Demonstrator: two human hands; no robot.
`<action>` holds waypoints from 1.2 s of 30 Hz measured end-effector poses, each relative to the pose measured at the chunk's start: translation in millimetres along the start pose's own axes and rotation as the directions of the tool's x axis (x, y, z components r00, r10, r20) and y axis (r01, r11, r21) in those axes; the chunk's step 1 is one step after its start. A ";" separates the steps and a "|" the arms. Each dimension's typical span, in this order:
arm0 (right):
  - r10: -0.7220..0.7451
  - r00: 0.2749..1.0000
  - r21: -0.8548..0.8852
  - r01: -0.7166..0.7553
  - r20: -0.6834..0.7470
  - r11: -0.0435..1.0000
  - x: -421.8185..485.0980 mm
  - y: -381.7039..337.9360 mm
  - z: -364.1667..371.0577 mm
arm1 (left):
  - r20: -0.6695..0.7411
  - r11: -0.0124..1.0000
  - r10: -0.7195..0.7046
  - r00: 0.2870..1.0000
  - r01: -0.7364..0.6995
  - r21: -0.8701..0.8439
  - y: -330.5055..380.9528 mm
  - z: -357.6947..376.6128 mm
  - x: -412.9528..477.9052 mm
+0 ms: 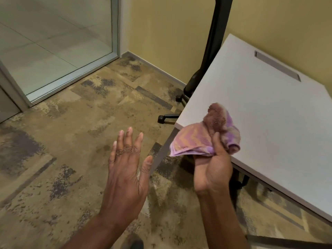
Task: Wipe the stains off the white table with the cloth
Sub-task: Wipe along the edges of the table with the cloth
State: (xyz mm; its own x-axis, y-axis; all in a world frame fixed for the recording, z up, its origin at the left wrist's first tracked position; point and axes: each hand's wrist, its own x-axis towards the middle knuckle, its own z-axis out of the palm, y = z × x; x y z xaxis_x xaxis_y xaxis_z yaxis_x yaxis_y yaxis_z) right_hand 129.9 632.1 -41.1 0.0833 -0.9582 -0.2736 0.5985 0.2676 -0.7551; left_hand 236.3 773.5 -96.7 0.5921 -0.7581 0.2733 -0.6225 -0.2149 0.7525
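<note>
R hand [213,169] is clamped on the bunched pink/purple cloth [206,139] over the white bench [269,108] corner, L hand [125,169] splayed & empty over the floor; best flatten cloth, press w/ palm, overlapping strokes.

Left hand [125,169]: held out flat, back of the hand facing up, fingers extended and close together, thumb spread to the side; it grips nothing. Bare left forearm enters from the lower edge. Right hand [212,169]: raised, palm turned toward the camera, fingers and thumb closed around a bunched cloth [206,139]. Right forearm bare, nearly vertical.
</note>
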 end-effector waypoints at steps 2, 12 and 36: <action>-0.049 0.997 0.028 0.051 -0.064 0.998 3.3 -5.3 -0.3 | 0.034 1.000 -0.003 0.999 0.004 -0.012 -3.9 4.8 10.0; 0.018 0.995 0.091 -0.009 -0.099 0.996 54.2 -29.9 14.9 | 0.223 0.998 0.021 0.974 -0.007 -0.064 -6.6 27.5 85.1; -0.654 0.703 -0.754 0.263 -0.277 0.602 115.3 -16.0 99.4 | 0.513 0.950 0.230 0.827 -0.076 -0.303 -79.0 16.4 205.7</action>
State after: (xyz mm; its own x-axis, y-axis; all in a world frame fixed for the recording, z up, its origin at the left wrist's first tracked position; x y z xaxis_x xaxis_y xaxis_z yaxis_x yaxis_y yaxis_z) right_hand 209.0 507.3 -1.4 -0.5542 -0.8211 0.1365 -0.2184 -0.0148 -0.9757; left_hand 398.9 624.5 -109.8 0.0838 -0.9922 0.0921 -0.4813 0.0406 0.8756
